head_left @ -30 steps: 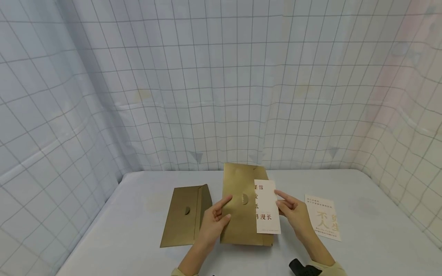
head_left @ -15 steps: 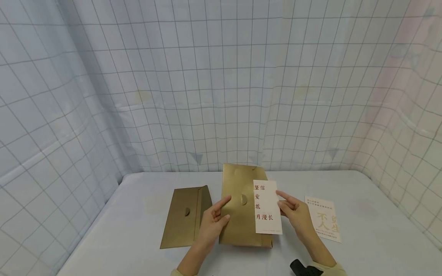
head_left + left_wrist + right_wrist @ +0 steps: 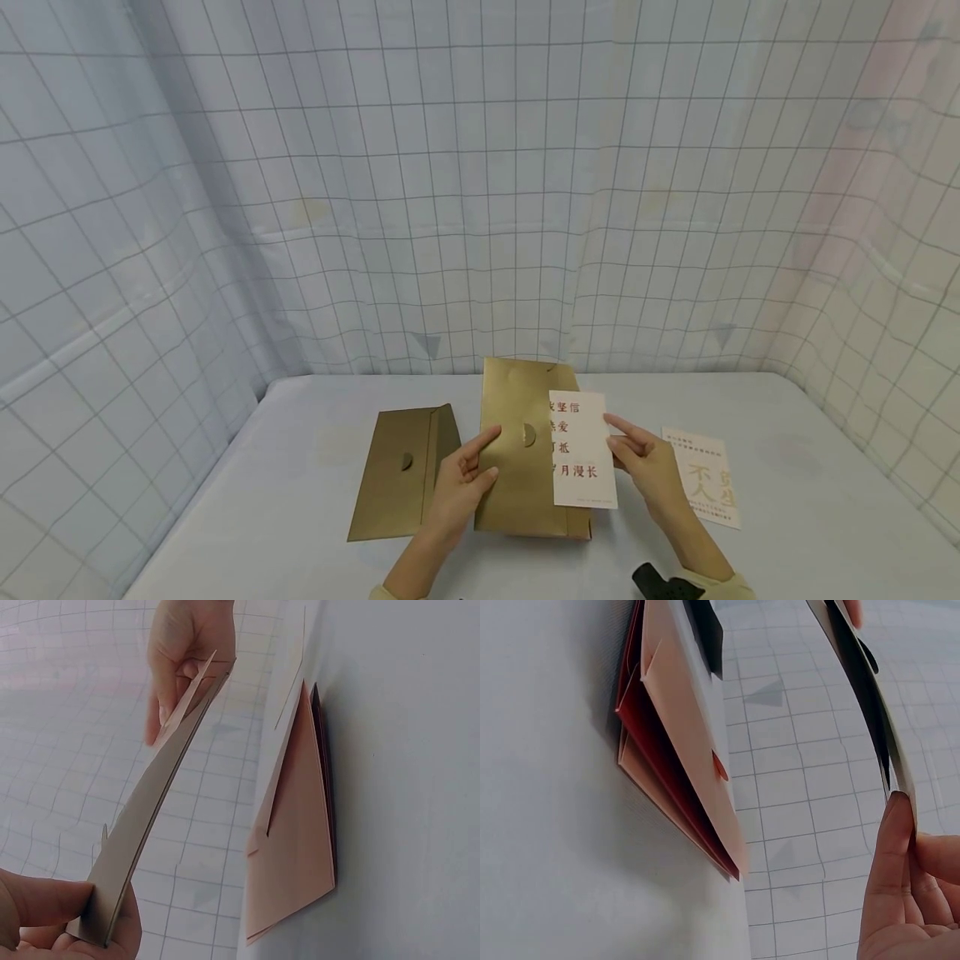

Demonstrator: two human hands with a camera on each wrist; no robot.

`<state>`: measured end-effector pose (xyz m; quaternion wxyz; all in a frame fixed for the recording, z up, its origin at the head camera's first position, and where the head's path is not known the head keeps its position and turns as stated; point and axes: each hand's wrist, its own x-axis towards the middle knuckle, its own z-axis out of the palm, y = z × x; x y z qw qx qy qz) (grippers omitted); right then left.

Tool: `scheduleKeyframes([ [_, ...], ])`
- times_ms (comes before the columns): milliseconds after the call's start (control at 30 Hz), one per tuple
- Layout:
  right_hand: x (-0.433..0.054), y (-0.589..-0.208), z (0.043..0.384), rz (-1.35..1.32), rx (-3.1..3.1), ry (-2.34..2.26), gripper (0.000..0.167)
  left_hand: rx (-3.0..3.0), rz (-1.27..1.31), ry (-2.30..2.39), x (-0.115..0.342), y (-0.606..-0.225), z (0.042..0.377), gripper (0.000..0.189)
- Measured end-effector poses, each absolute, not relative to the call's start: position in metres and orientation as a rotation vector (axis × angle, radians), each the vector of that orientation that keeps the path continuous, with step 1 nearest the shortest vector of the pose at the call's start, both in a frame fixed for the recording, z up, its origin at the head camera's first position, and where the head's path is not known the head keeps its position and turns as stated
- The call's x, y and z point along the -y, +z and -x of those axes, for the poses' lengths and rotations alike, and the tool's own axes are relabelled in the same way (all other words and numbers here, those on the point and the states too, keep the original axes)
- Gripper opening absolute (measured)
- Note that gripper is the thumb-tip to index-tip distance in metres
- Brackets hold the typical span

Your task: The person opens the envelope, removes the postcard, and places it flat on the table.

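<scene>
My left hand (image 3: 459, 490) pinches the left edge of a gold envelope (image 3: 510, 483), raised over the table, with a half-round tab cut in its face. At its right side, my right hand (image 3: 654, 468) pinches the right edge of a white card (image 3: 587, 450) with red characters. The card's left part is hidden in the envelope. Seen edge-on in the left wrist view, the held envelope (image 3: 142, 806) runs between both hands. In the right wrist view, thumb and fingers (image 3: 891, 840) meet at the card's edge.
Another gold envelope (image 3: 393, 475) lies to the left with its flap lifted. A white card with gold characters (image 3: 702, 477) lies flat at the right. Below the held envelope, an envelope with a red inside (image 3: 694, 742) rests on the white table (image 3: 300, 517). Checked curtains (image 3: 480, 208) surround the table.
The right hand has slid the card slightly to the right, so more of its red characters show outside the envelope. The left hand and the envelope have hardly moved.
</scene>
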<state>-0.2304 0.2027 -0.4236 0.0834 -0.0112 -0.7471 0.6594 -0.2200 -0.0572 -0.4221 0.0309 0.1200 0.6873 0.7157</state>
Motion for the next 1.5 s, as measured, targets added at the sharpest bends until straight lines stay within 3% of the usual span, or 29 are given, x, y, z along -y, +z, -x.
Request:
scheduleKeyframes([
  [967,-0.212,-0.424,0.235,0.096,2.229,1.928,0.041,-2.130,-0.374,2.211,0.068,-0.417,0.223,0.054],
  [1500,-0.221,-0.422,0.237,0.124,2.217,1.898,0.041,-2.201,-0.255,2.206,0.080,-0.418,0.232,0.056],
])
